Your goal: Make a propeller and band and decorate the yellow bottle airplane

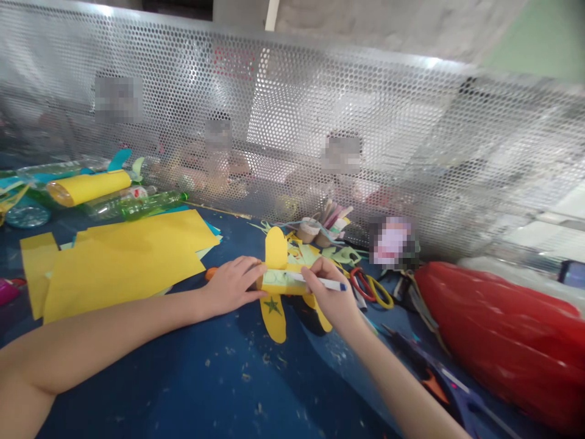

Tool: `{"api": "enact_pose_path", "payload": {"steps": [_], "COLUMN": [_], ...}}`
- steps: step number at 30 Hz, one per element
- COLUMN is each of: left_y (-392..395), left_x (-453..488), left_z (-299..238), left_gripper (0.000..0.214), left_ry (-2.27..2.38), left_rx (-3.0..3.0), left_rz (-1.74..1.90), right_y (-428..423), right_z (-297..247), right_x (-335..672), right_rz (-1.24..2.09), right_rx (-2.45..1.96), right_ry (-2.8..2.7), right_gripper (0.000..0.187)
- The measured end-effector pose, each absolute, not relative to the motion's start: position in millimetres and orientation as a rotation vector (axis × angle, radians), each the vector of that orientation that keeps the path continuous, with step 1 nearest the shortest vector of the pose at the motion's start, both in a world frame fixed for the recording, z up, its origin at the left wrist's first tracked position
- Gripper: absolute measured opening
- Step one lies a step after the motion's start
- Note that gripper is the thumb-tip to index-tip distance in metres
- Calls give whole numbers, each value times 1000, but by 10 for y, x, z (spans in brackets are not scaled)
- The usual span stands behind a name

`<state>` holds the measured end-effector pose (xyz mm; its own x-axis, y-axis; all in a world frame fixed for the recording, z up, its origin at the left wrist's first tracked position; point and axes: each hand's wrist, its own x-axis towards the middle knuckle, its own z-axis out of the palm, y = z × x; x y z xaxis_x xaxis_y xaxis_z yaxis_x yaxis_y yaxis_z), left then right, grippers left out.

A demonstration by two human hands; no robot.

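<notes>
A yellow paper aeroplane model (276, 281) lies on the blue table (192, 378), with rounded wings and a green star on the near wing. My left hand (231, 285) is closed around the model's left end and holds it down. My right hand (326, 292) pinches a white pen with a blue cap (320, 282), its tip resting on the model's pale body strip.
Yellow paper sheets (123, 259) lie at the left. A bottle wrapped in yellow (86, 186) and a green bottle (137, 205) lie behind them. Scissors with red and yellow handles (371, 286) sit right of the model. A red plastic bag (498, 335) fills the right. A perforated metal screen (292, 122) stands behind, with people beyond it.
</notes>
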<state>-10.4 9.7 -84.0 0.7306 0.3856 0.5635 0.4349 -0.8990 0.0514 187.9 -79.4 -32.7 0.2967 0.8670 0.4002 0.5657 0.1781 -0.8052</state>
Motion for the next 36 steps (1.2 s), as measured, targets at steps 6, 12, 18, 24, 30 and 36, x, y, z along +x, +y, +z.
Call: {"api": "enact_pose_path", "payload": {"steps": [6, 12, 18, 24, 30, 36], "left_y": [93, 91, 86, 92, 90, 77], "left_x": [-103, -102, -102, -99, -94, -93], "left_z": [-837, -823, -813, -824, -820, -809], "left_gripper": [45, 44, 43, 44, 44, 42], "left_ry": [-684, -705, -692, -695, -695, -683], "left_rx": [-2842, -2838, -2835, -2823, -2821, -2820], "left_rz": [-896, -925, -948, -951, -939, -948], "right_y": [-826, -849, -784, -791, -786, -785], "right_z": [-293, -181, -232, -245, -278, -291], "right_x": [1874, 1999, 2041, 2034, 2018, 2013], "right_rz": [430, 303, 362, 358, 359, 365], "right_rx": [-1439, -1442, -1508, -1489, -1484, -1484], "right_ry": [-1341, -1222, -1275, -1297, -1337, -1370], "right_gripper": [29, 25, 25, 25, 26, 27]}}
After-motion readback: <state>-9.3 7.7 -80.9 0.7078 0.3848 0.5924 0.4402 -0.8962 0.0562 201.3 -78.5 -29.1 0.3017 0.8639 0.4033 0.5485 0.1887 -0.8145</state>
